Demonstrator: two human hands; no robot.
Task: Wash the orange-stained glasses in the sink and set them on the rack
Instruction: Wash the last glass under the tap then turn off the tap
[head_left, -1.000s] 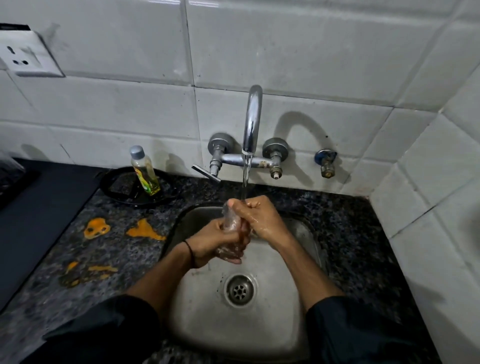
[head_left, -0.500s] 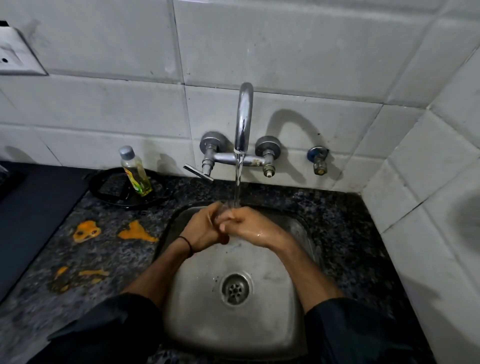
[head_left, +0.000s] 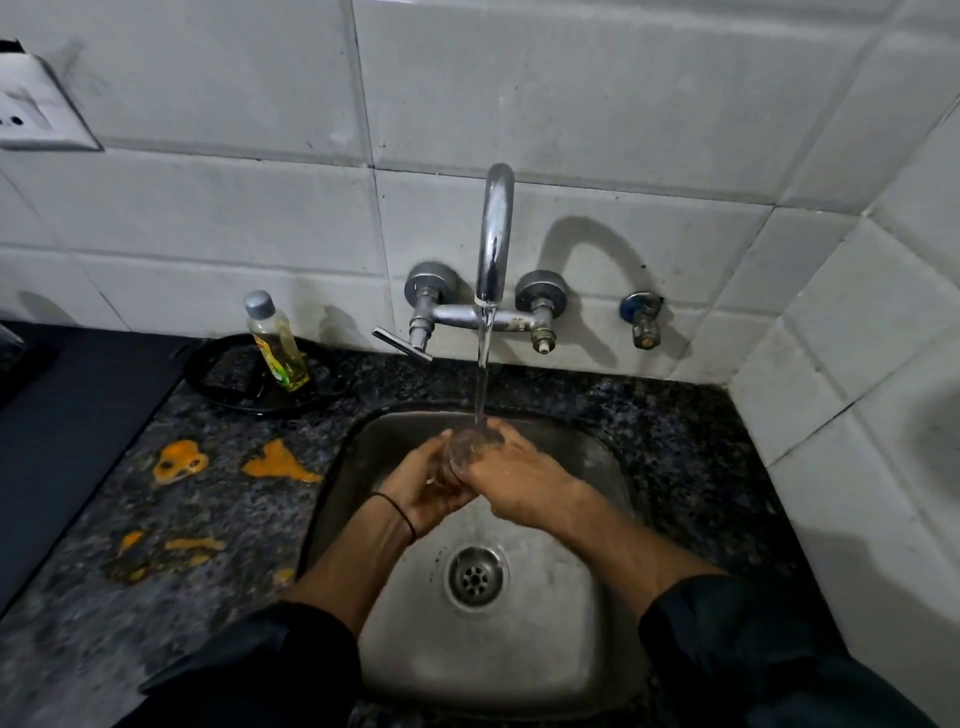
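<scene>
A clear drinking glass (head_left: 464, 451) is held upright between both hands over the steel sink (head_left: 582, 613). My left hand (head_left: 423, 486) wraps its left side and bottom. My right hand (head_left: 511, 475) grips it from the right, fingers over the rim side. A thin stream of water from the chrome tap (head_left: 493, 244) falls into the glass's mouth. Most of the glass is hidden by my fingers. No rack is in view.
Orange spills (head_left: 280, 462) lie on the dark granite counter left of the sink. A small bottle of yellow liquid (head_left: 275, 348) stands in a black dish (head_left: 228, 382) at the back left. A black surface (head_left: 67, 431) lies further left. Tiled walls close the back and right.
The hands turned the glass under the stream: a second ago it stuck up between them, then it was covered, now its mouth shows under the water. The view shifted slightly.
</scene>
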